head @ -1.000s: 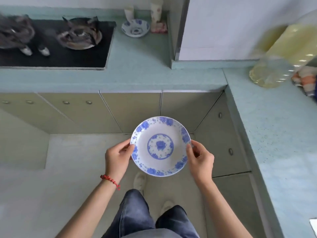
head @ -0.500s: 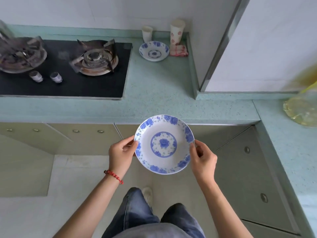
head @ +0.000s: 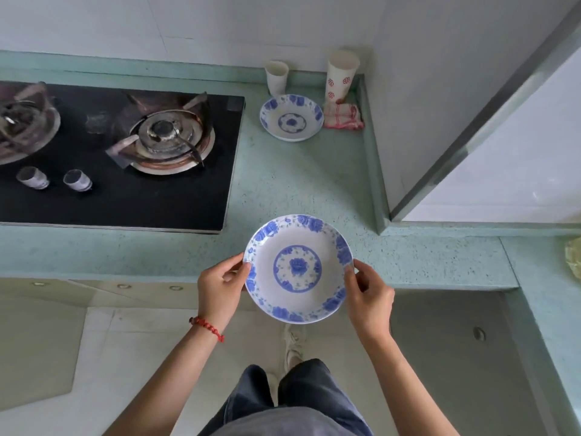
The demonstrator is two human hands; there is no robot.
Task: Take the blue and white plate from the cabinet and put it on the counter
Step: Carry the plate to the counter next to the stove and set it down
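The left hand [head: 221,286], a red bead bracelet [head: 207,327] at its wrist, pinches the left rim of the blue and white plate [head: 298,268], thumb on top and the other fingers curled underneath; the right hand [head: 369,298] pinches the opposite rim the same way. The plate is held level in the air, face up, its far half over the front edge of the counter [head: 314,190] and its near half out past that edge above the floor. It looks glazed ceramic: stiff, moderately light, slick under the fingers and likely to chip or shatter if dropped, so the opposed two-sided rim hold seems the safest. Open counter lies just beyond, between the stove [head: 119,152] and the counter's right-hand wall; a second patterned dish [head: 291,118] sits near the back corner.
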